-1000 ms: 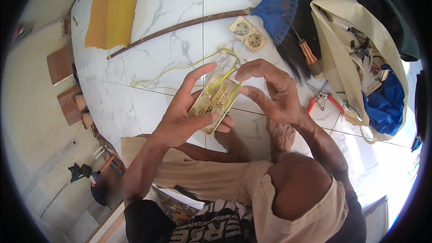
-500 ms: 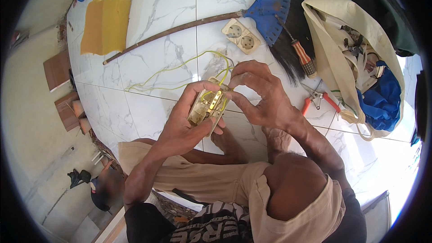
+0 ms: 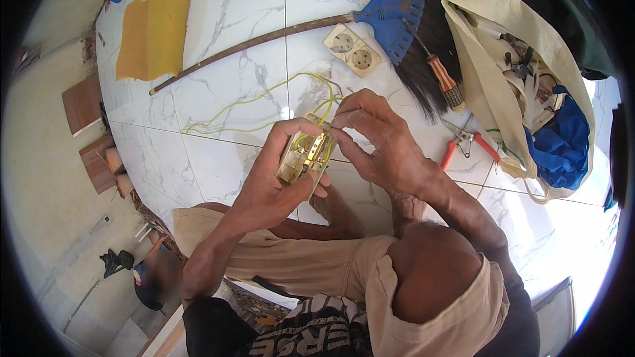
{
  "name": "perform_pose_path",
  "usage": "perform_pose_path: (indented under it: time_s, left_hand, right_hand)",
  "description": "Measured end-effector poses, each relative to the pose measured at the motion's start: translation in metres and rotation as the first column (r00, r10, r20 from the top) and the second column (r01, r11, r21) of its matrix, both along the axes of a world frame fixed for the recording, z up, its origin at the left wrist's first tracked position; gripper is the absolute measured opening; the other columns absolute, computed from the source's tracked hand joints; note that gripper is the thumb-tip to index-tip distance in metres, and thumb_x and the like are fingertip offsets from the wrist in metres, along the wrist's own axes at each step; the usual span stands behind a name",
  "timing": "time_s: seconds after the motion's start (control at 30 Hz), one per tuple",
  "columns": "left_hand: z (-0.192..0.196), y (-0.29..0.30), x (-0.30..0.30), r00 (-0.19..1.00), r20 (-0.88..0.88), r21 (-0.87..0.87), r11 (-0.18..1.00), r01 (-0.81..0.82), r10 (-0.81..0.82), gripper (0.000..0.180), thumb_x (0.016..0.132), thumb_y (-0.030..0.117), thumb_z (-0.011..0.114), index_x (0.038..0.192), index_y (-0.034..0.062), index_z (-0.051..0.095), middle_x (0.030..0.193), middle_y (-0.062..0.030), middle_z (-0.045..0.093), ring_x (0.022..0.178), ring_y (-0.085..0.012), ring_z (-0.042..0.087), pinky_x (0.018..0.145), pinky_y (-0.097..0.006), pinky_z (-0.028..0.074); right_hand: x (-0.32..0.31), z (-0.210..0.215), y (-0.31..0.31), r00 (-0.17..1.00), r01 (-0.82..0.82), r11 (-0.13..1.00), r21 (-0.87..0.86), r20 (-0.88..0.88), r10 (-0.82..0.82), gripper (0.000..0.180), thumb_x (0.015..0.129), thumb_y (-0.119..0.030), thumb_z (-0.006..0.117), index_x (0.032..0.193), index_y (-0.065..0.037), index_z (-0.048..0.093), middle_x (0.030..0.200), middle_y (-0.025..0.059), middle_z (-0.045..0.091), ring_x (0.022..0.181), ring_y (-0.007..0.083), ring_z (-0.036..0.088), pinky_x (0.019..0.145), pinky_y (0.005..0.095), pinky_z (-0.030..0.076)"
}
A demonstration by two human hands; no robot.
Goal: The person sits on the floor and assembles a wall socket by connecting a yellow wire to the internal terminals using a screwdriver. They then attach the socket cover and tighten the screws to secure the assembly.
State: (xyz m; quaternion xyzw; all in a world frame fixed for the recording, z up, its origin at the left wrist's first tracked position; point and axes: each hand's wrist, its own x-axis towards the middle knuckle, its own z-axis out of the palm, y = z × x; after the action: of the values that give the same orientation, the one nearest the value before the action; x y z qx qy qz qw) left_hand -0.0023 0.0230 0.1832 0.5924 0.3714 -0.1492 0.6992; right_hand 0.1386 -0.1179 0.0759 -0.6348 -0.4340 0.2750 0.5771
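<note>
My left hand [image 3: 268,175] is wrapped round the opened body of a socket outlet [image 3: 291,166], its brass contact strips facing up. Yellow-green wires [image 3: 291,80] run into the body and loop out over the floor beyond it. At the body's right edge, my right hand [image 3: 383,139] is closed in a pinch, thumb against fingers. Whatever lies between those fingertips is hidden; a wire passes close behind them. A cream double-socket cover [image 3: 352,50] lies face up on the floor ahead.
Right of my hands lie red-handled pliers [image 3: 468,147] and a screwdriver [image 3: 444,79], which rests against a blue broom [image 3: 400,13]. A cream bag [image 3: 486,92] of parts stands at far right. Yellow sheet [image 3: 152,36] lies far left. Another person [image 3: 153,277] is at lower left.
The view has shifted very slightly. My right fingers have moved a little at the socket body's edge; my left hand keeps the same hold.
</note>
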Motion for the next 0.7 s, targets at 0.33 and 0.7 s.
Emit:
perform_pose_path:
  time_s: [0.33,0.7]
  left_hand:
    - [-0.0021,0.0006,-0.0028,1.0,0.008,0.0,1.0,0.004,-0.004,0.046,0.095,-0.004,0.052,0.137,0.0079,0.038,0.119,-0.0122,0.055,0.097,-0.0165,0.066,0.081,-0.035,0.062]
    - [-0.0027,0.0001,0.0007,0.999,-0.047,-0.018,1.0,-0.02,0.019,0.047,0.095,-0.004,0.053,0.138,0.007,0.037,0.116,-0.0113,0.055,0.095,-0.0154,0.067,0.081,-0.035,0.062]
  right_hand:
    - [0.0026,0.0068,-0.0014,0.998,-0.018,0.999,-0.048,-0.068,0.015,0.021,0.085,0.001,0.074,0.104,-0.003,0.068,0.11,0.0142,0.065,0.103,0.0311,0.064,0.089,0.0406,0.052]
    - [-0.0022,-0.0006,0.0035,0.994,0.038,0.999,-0.025,-0.104,-0.04,0.016,0.087,-0.004,0.073,0.102,-0.003,0.068,0.102,0.0154,0.07,0.099,0.0322,0.067,0.093,0.0416,0.047]
